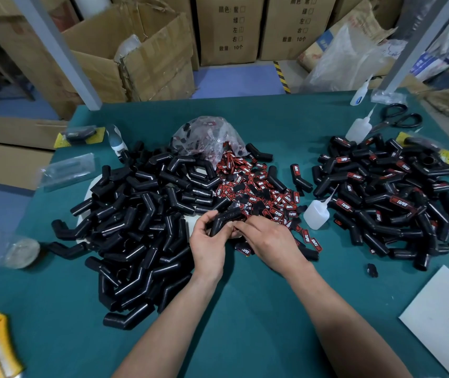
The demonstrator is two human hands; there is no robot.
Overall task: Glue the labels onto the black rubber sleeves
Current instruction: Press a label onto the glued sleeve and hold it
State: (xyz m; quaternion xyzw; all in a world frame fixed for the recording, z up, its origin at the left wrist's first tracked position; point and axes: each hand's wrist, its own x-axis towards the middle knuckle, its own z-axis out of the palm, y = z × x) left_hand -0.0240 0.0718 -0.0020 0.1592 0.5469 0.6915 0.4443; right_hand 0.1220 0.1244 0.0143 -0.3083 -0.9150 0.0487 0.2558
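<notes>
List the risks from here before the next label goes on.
1. The glue bottle stands upright beside the loose labels, close to the right grip. A knock could spill glue over them.
2. The sleeve in the left grip is held right next to the unlabelled pile. If dropped, it could get mixed back in.

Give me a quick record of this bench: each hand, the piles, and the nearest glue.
left hand: grips one black sleeve
right hand: fingertips at that sleeve; any label under them not discernible
unlabelled pile: left of the hands
loose labels: centre, beyond the hands
labelled pile: right side
nearest glue bottle: upright, between labels and labelled pile
table: green surface
</notes>
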